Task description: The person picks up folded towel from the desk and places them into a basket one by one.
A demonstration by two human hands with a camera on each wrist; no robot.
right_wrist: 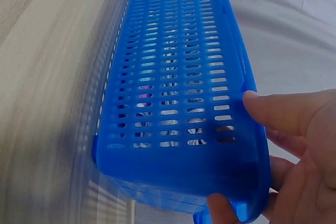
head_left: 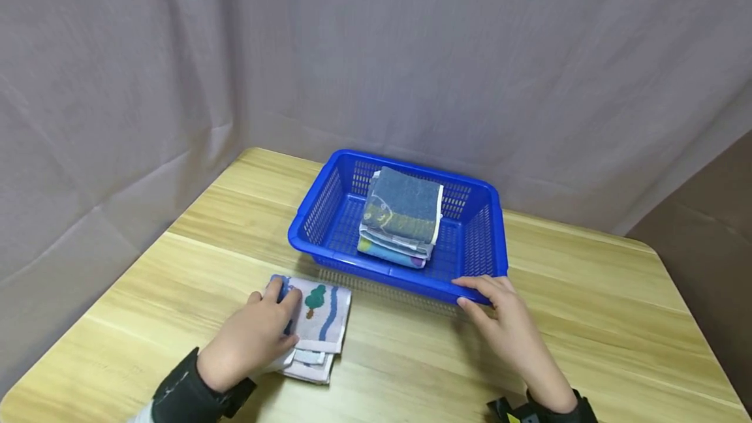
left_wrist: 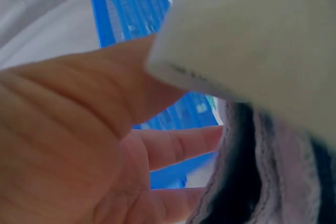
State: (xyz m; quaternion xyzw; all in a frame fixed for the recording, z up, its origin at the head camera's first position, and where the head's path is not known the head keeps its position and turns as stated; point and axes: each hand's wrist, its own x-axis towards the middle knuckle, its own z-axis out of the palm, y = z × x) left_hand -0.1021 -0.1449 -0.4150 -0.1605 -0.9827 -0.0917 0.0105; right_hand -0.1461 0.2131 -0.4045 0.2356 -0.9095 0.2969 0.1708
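Note:
My left hand (head_left: pixel 249 338) holds a folded pale towel (head_left: pixel 331 338) with a green tree and blue stripes, which lies on the table in front of the basket. In the left wrist view, a white flap (left_wrist: pixel 252 45) covers the tip of my thumb, and fingers show behind the dark and pale towel layers (left_wrist: pixel 268 171). My right hand (head_left: pixel 505 318) grips the rim of the blue plastic basket (head_left: pixel 364 267) at its near right corner. Inside the basket lies a stack of folded towels, a grey-blue one (head_left: pixel 408 204) on top and a colourful one (head_left: pixel 390 253) below.
The basket stands on a wood-grain table (head_left: pixel 599 318) towards its back edge. Grey cloth (head_left: pixel 458 57) hangs behind the table and along its left side. A black band is on each wrist.

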